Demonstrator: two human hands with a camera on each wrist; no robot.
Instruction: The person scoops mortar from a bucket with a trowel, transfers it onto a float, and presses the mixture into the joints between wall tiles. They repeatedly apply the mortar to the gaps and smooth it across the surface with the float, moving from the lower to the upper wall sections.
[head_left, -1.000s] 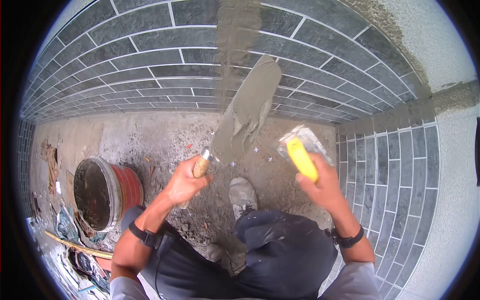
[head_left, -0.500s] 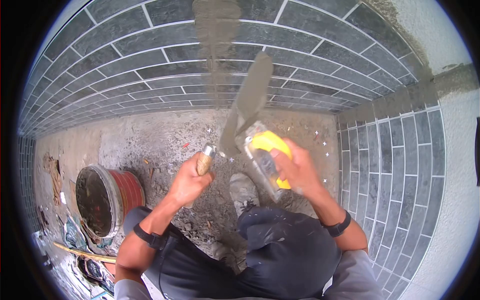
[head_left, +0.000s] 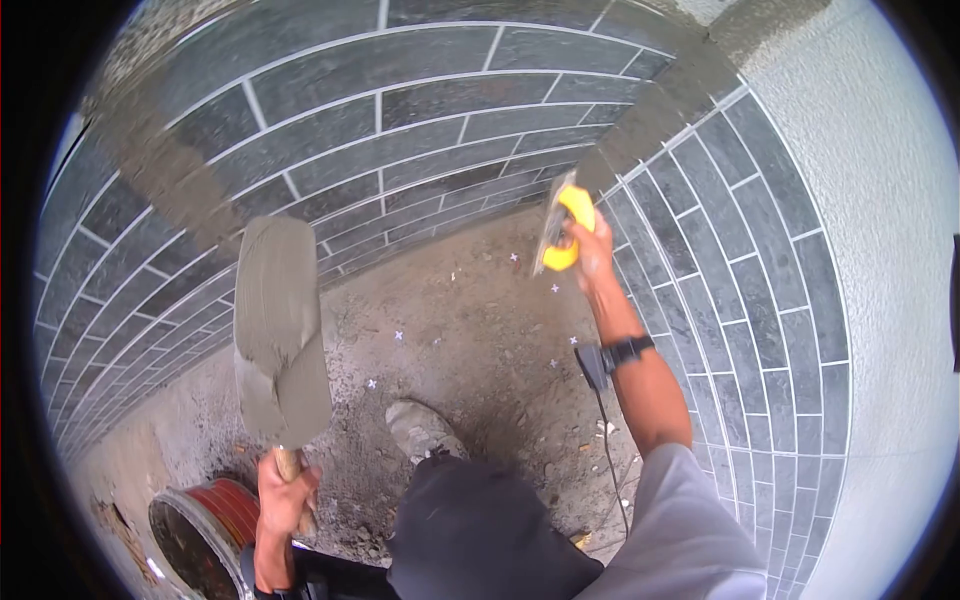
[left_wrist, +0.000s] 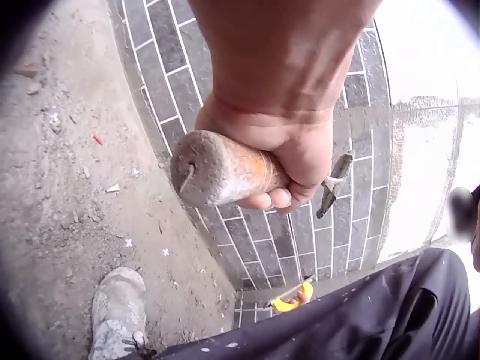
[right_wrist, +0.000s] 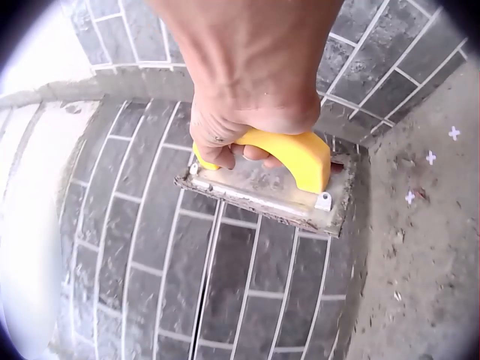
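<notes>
My left hand [head_left: 287, 495] grips the wooden handle of a long trowel [head_left: 290, 462], whose blade carries a thick layer of grey mortar [head_left: 280, 330]. In the left wrist view the worn handle end [left_wrist: 221, 169] pokes out of the fist, and only a small part of the blade shows beyond. My right hand [head_left: 594, 250] is wrapped around the yellow handle of a finishing float [head_left: 575, 208]. Its mortar-smeared plate [right_wrist: 262, 199] is close to the tiled wall in the right wrist view. In the head view the float overlaps the lower end of the corner's mortar strip [head_left: 650, 115].
Grey tiled walls [head_left: 420, 105] with white joints meet at the corner. Another mortar strip [head_left: 170, 170] runs down the left wall. A red bucket [head_left: 220, 505] stands by my left hand. White cross spacers [head_left: 398, 335] lie on the dirty floor [head_left: 470, 310].
The float has left the loaded trowel and moved right to the corner. The trowel has swung left and points up the view. The head view has turned toward the corner.
</notes>
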